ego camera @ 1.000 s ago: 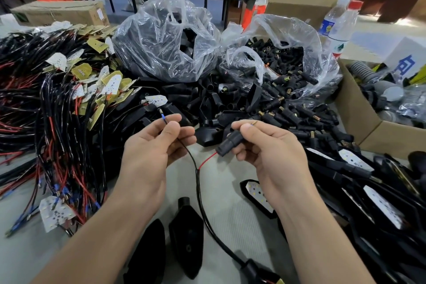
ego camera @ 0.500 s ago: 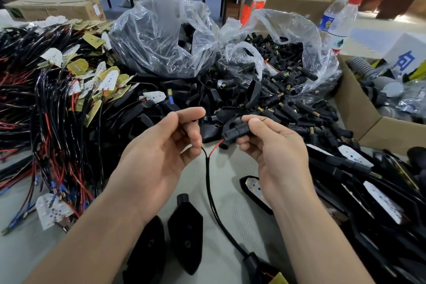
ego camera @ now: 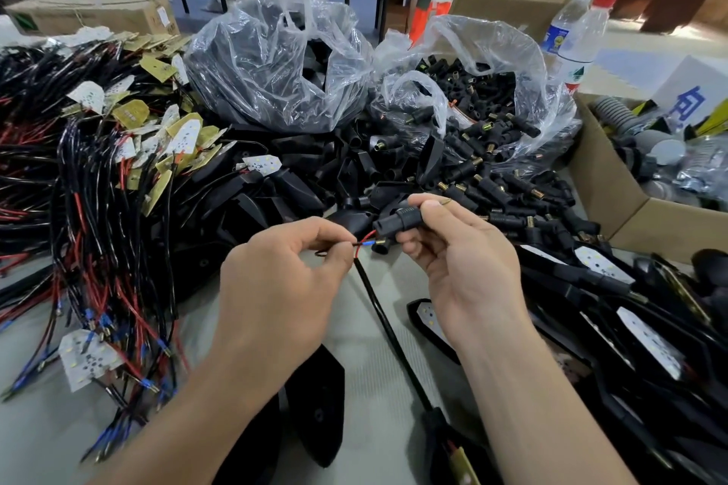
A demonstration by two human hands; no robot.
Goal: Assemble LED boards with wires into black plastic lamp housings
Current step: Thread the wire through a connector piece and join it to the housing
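The step in hand looks like threading: the leads of one wired board are being fed into a black plastic stem before the lamp is closed up.

The left hand has thumb and forefinger pinched on the stripped end of a black cable, the other fingers curled loosely under. A red lead and a blue-sleeved terminal stick out past the fingertips towards the right hand. The right hand, palm turned inward, grips the stem between thumb and fingertips with its open end facing the left hand. The lead tips are just beside that opening, not visibly inside it.

The cable runs from the left fingertips down between the forearms to a black lamp housing on the worktop, close to the body, with the gold edge of an LED board showing in it.

Next, I judge, both tips must be lined up with the bore and pushed through together (the limp red lead may well buckle or stray outside). A short grip close to the tips should help.

Spare stems lie heaped beyond the right hand, and wired boards are piled outside the left.
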